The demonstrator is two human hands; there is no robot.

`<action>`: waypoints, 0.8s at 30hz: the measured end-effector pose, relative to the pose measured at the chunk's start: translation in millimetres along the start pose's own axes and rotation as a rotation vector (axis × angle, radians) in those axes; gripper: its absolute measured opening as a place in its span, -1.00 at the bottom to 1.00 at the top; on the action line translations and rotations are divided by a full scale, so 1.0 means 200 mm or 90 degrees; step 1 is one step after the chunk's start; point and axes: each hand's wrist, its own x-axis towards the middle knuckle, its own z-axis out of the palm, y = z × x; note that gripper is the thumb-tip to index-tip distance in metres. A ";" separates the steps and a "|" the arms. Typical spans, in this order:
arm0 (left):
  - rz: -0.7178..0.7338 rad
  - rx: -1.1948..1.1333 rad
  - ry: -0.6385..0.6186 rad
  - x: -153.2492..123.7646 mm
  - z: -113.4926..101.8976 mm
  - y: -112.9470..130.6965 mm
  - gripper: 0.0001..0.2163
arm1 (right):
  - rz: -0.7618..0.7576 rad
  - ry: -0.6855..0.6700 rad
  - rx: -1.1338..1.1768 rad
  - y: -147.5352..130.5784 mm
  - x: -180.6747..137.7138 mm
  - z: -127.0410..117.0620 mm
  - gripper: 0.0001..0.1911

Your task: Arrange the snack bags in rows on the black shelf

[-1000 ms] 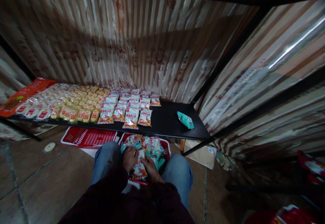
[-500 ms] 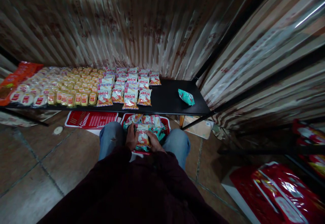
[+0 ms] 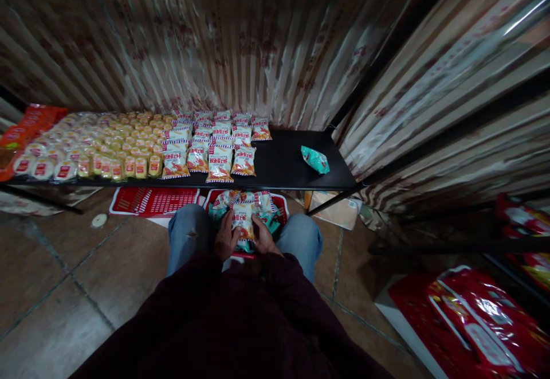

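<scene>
Packet (image 3: 243, 220) sits between my left grip (image 3: 226, 237) and right grip (image 3: 263, 237), both clamped on its sides, above the basket (image 3: 282, 208).

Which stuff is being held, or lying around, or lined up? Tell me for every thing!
Held bag: gripped from both sides
Left hand: holding
Right hand: holding
Near red basket: loaded
Black shelf: partly covered
Teal bag: lying apart
White-and-orange bags: in rows
Small packs: in rows
Orange bag: lying at the left end
</scene>
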 end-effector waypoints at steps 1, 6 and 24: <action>-0.003 -0.010 0.004 0.00 0.00 0.00 -0.48 | 0.007 -0.002 0.009 0.00 0.00 0.00 -0.71; -0.031 -0.063 0.019 0.00 0.00 0.03 -0.47 | 0.032 0.035 0.089 -0.02 -0.01 0.02 -0.78; -0.221 -0.192 0.030 0.05 -0.04 0.15 -0.45 | 0.014 -0.019 0.036 -0.06 -0.06 0.02 -0.72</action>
